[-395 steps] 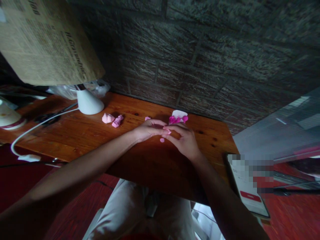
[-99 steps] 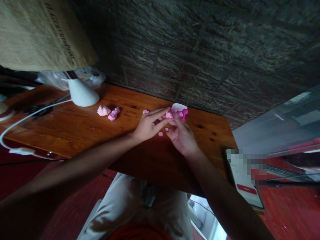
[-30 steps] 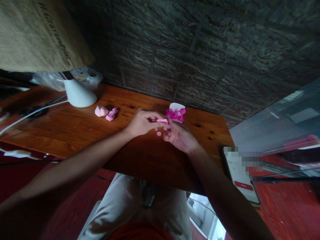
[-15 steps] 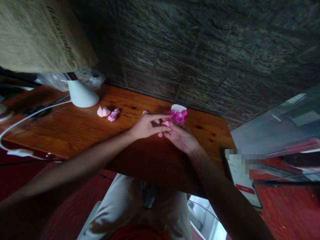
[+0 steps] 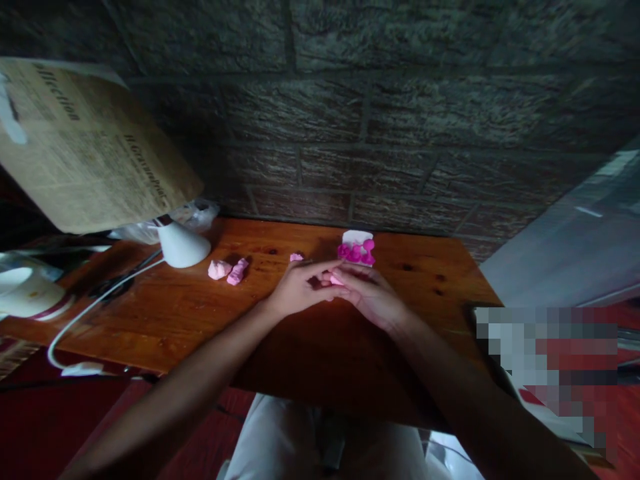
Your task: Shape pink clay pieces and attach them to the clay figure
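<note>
My left hand [image 5: 300, 288] and my right hand [image 5: 374, 295] meet over the wooden table, fingertips closed from both sides around a small piece of pink clay [image 5: 337, 280]. Part of that piece is hidden by the fingers. Just beyond my right hand lies a white piece [image 5: 357, 236] with several magenta clay bits [image 5: 356, 253] on it. A tiny pink lump [image 5: 296, 257] rests behind my left hand. Farther left, a pale pink clay lump [image 5: 219, 269] sits beside a pinker lump [image 5: 237, 271].
On the left of the table [image 5: 165, 327] stands a lamp with a white base [image 5: 184, 244] and a printed paper shade [image 5: 115, 153]. Its white cable [image 5: 75, 327] runs over the front edge. A cup [image 5: 30, 293] stands far left. A stone-patterned wall [image 5: 325, 120] rises behind.
My view has tilted upward, so the table and lamp appear lower. Both hands still hold the pink clay, fingers slightly shifted. A small round pink piece seen below them no longer shows.
</note>
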`<state>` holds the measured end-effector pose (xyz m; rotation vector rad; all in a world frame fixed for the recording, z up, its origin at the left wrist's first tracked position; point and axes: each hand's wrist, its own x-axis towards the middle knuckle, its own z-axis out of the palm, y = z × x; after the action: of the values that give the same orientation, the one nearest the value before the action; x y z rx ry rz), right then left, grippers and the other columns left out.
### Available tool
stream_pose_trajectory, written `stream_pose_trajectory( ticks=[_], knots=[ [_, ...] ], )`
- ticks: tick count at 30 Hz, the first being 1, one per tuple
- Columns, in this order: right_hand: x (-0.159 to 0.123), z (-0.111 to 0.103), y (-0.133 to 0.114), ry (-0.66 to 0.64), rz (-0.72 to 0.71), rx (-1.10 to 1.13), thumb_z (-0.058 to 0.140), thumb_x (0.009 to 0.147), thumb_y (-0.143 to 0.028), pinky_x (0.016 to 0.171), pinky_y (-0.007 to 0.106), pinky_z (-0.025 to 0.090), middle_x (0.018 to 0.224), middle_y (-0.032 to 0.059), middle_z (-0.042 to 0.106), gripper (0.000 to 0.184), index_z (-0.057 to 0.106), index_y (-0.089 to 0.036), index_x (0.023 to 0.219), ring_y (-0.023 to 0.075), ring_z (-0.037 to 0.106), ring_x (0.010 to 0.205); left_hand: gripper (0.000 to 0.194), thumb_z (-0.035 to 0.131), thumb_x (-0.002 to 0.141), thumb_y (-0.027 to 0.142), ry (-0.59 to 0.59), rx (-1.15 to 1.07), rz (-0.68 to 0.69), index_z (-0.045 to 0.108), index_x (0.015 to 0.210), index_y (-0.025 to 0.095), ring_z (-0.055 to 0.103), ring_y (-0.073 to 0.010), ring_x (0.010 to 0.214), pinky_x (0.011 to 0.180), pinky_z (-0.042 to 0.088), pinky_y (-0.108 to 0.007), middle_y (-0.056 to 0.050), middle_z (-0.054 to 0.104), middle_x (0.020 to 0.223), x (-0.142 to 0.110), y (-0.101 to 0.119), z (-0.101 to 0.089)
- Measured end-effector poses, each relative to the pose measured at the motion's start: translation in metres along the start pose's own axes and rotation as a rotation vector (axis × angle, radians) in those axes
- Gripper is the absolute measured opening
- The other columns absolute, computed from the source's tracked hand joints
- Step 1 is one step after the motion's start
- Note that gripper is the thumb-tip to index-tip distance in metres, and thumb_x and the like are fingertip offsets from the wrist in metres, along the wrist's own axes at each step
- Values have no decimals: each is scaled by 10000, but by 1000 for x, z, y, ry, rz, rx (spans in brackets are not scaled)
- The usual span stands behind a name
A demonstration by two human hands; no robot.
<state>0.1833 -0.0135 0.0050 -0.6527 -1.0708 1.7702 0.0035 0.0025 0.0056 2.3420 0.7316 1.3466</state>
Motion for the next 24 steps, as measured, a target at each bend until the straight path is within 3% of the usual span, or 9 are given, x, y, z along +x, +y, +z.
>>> stream_pose_trajectory(
  ticks=[3,6,8,14,19,24],
  knots=[
    [0,-3,-5,-17,62,91,893,721,-431,827,335,596,995,46,807,315,801,-225,941,177,747,879,408,803,834,301,35,30,-74,749,1213,160,711,-136,641,660,574,-217,-55,797,791,1,0,-5],
    [0,-7,-9,-57,80,143,907,712,-401,999,395,549,1018,51,810,320,794,-216,947,197,752,976,317,674,940,310,50,-63,-155,754,1192,135,696,-121,569,592,562,-200,-53,784,739,2,1,-7],
    [0,-9,-9,-61,70,152,915,705,-377,1008,395,543,1007,44,812,321,794,-220,958,193,752,973,332,636,965,304,19,-138,-185,735,1225,122,683,-108,536,562,553,-184,-47,778,720,3,2,-5],
    [3,-9,-4,-39,21,131,891,739,-305,908,306,563,1053,8,801,280,801,-264,1000,146,734,949,452,663,943,289,-47,-292,-193,639,1382,183,761,-150,817,645,607,-206,-143,753,1229,2,0,3],
    [6,-10,-3,-5,-28,136,908,713,-297,894,268,549,1008,-4,802,270,814,-268,964,127,720,921,479,703,925,312,41,-300,-245,648,1376,158,712,-125,598,581,587,-198,-58,786,759,-1,-4,9],
    [5,-9,-2,-8,-44,154,892,740,-289,900,285,546,958,4,797,208,809,-258,928,140,714,923,548,786,858,303,45,-380,-277,654,1371,166,673,-113,536,540,574,-204,-35,762,714,-3,-2,17]
  ],
)
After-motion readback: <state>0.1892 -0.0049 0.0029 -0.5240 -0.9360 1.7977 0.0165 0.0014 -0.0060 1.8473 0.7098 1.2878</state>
